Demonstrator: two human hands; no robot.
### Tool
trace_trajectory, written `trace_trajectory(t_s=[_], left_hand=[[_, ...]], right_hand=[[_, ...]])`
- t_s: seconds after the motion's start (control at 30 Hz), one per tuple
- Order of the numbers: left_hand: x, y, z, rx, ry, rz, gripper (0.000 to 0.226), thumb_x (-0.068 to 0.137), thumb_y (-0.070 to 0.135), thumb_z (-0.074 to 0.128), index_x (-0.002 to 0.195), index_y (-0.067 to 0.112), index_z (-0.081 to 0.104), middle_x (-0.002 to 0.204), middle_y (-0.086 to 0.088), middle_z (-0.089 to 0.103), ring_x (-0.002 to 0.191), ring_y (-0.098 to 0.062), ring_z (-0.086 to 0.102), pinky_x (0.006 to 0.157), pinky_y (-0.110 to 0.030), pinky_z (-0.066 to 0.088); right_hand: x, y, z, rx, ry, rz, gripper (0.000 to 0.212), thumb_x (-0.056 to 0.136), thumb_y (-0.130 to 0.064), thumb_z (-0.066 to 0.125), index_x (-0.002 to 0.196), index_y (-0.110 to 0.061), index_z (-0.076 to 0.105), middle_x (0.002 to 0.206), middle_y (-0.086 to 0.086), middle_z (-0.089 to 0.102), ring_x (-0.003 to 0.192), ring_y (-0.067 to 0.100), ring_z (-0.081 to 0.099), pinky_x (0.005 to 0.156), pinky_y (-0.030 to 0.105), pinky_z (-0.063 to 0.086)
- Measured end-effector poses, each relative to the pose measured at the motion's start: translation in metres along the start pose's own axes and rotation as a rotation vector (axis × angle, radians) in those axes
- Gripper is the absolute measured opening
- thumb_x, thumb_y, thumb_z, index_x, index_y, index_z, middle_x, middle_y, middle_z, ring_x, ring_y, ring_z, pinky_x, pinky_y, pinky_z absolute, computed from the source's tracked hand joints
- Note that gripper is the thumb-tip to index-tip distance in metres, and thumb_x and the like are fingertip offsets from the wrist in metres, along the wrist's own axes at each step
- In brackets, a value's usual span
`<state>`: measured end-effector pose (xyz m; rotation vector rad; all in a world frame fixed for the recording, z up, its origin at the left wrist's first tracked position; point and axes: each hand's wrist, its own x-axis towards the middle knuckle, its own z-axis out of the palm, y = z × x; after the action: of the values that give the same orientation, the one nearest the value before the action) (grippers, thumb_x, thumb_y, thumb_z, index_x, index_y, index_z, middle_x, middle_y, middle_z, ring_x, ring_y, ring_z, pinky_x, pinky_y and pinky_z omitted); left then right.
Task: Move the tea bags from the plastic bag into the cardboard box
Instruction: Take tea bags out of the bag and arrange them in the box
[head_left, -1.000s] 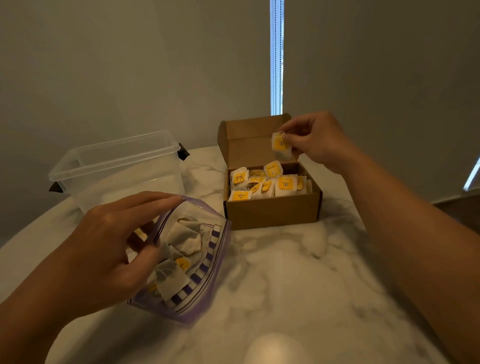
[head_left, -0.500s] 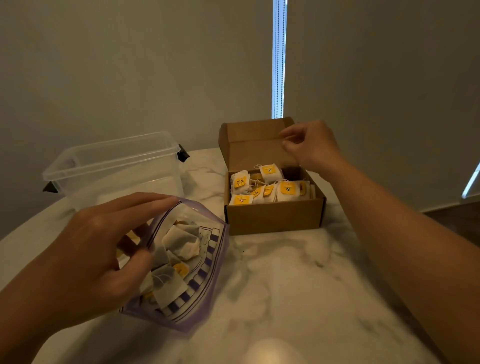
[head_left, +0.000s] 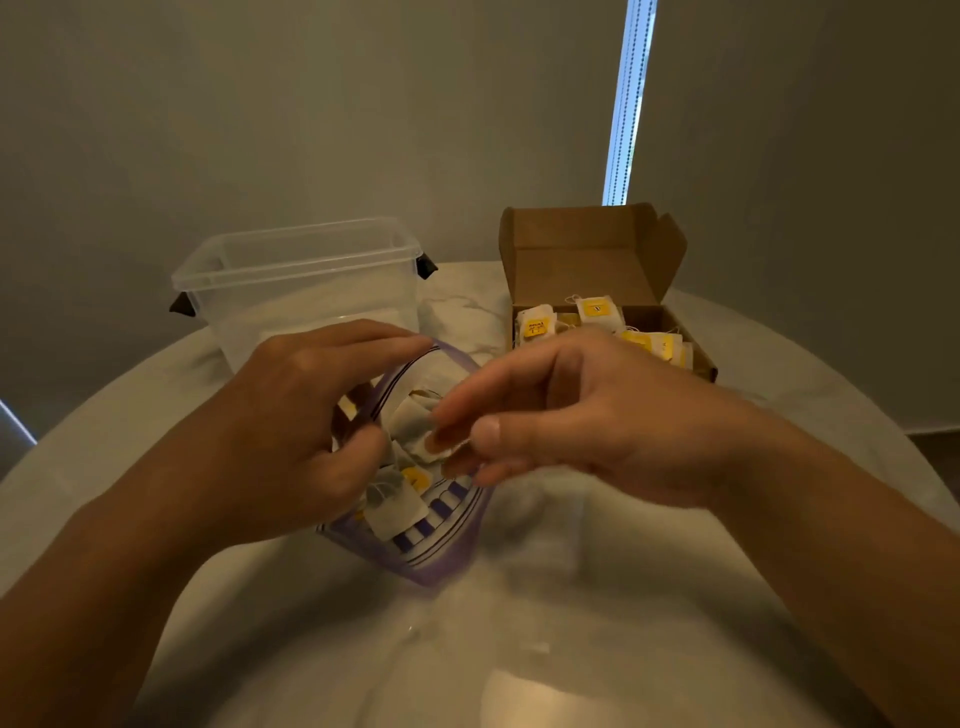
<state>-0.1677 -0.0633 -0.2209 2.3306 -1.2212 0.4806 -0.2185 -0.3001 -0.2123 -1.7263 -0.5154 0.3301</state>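
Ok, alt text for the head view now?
The right hand pinches a tea bag at the mouth of the plastic bag, which the left hand holds open. Behind stand a part-filled cardboard box and a clear tub.

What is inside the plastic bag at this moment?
Several white tea bags, one with a yellow tag. The left hand holds the plastic bag open; the right hand pinches the top tea bag. The hands cover part of the inside, so the count is hidden.
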Motion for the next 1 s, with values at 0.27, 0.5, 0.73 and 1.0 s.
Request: trace_trajectory(t_s=[0.27, 0.5, 0.73, 1.0], left_hand=[[0.001, 0.005, -0.003, 0.004, 0.006, 0.007, 0.058, 0.077, 0.027, 0.047, 0.134, 0.021, 0.057, 0.122, 0.013, 0.059, 0.091, 0.006, 0.058, 0.065, -0.008, 0.051], [-0.001, 0.008, -0.002, 0.019, 0.014, -0.010, 0.065, 0.074, 0.035, 0.041, 0.136, 0.022, 0.056, 0.125, 0.010, 0.061, 0.085, -0.006, 0.062, 0.065, -0.017, 0.055], [0.000, 0.006, -0.002, 0.035, -0.001, -0.024, 0.061, 0.076, 0.024, 0.047, 0.137, 0.021, 0.056, 0.126, 0.013, 0.060, 0.089, -0.003, 0.060, 0.068, -0.018, 0.054], [0.000, 0.007, -0.002, 0.010, -0.006, -0.027, 0.066, 0.074, 0.035, 0.039, 0.136, 0.022, 0.056, 0.125, 0.013, 0.059, 0.091, 0.004, 0.058, 0.067, -0.010, 0.051]], right_hand=[[0.030, 0.030, 0.041, -0.697, 0.100, -0.058, 0.031, 0.087, -0.013, 0.069, 0.117, -0.024, 0.069, 0.111, -0.009, 0.069, 0.097, 0.004, 0.066, 0.084, 0.027, 0.058], [0.055, 0.035, 0.055, -1.102, -0.068, 0.017, 0.037, 0.096, -0.009, 0.058, 0.132, -0.011, 0.058, 0.130, 0.013, 0.058, 0.114, 0.027, 0.058, 0.095, 0.037, 0.049], [0.066, 0.055, 0.056, -1.178, -0.053, -0.103, 0.023, 0.098, -0.021, 0.055, 0.117, -0.016, 0.068, 0.113, 0.004, 0.065, 0.099, 0.020, 0.062, 0.083, 0.029, 0.050], [0.089, 0.125, 0.044, -1.449, -0.200, -0.205, 0.051, 0.103, -0.012, 0.040, 0.148, 0.005, 0.023, 0.154, 0.018, 0.031, 0.140, 0.028, 0.031, 0.107, 0.023, 0.019]])
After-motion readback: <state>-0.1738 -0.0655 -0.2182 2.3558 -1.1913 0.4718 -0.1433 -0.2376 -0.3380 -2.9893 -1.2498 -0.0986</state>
